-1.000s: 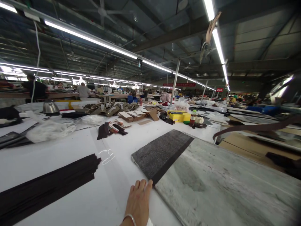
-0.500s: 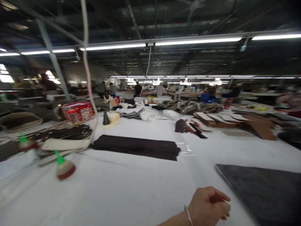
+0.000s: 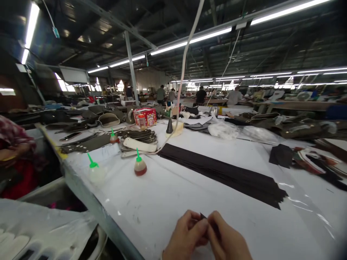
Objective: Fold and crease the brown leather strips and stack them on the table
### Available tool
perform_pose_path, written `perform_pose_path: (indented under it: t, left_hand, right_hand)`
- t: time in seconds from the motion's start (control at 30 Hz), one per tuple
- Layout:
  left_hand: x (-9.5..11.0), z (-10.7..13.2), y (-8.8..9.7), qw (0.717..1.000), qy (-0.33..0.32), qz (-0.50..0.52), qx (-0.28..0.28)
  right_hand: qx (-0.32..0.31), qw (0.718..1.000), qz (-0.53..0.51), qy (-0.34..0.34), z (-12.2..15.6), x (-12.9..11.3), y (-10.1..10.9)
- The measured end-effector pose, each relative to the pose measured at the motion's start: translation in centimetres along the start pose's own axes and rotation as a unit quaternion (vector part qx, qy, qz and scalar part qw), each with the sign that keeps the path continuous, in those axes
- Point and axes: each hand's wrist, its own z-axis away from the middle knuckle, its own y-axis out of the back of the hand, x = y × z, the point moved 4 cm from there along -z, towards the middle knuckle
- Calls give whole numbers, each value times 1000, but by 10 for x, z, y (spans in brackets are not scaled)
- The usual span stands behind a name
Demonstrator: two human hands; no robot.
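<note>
My left hand [image 3: 185, 236] and my right hand [image 3: 229, 240] meet low in the middle of the view, over the white table [image 3: 157, 202]. Their fingers are closed and pinch a small dark piece [image 3: 202, 216], of which only a pointed tip shows. The rest of it is hidden by the fingers, so its kind cannot be made out. Beyond my hands lies a long stack of dark strips [image 3: 222, 173], slanting from upper left to lower right. A squeeze bottle with a green nozzle and reddish-brown liquid [image 3: 140, 168] stands to the left of the stack.
Two more green-nozzled bottles, one pale [image 3: 94, 171] and one reddish [image 3: 114, 138], stand farther left. Behind are a red box [image 3: 146, 115], a black cone [image 3: 169, 127] and plastic bags [image 3: 223, 129]. A hose [image 3: 184, 61] hangs down. Another person [image 3: 16, 151] is beyond the table's left edge.
The view has swung left and tilted. My left hand, earlier alone near a dark grey sheet with bent fingers, is now together with my right hand on a small dark piece.
</note>
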Motion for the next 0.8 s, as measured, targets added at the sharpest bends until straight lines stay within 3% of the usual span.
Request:
perform_pose_path:
  t: [0.2,0.37,0.5,0.63,0.73,0.8]
  left_hand:
    - [34,15,53,999,14,24,47]
    - [57,18,74,997,27,-18,68]
    - [64,6,87,987,69,-118,88]
    - [68,-4,93,983,74,-139,89]
    - [71,1,94,985,72,-144,67]
    - [75,3,105,982,61,-148,99]
  right_hand:
    - [-26,997,-69,13,-6,-8,-69]
    - [-40,995,-91,28,-7,1,-96]
    - [-58,991,-110,49,-13,0,-95]
    - [-35,996,-37,74,-22,-13,-74]
    - [-77,997,19,1,-29,-25,-63]
    - [-166,983,-26,-77,-36,-28,-65]
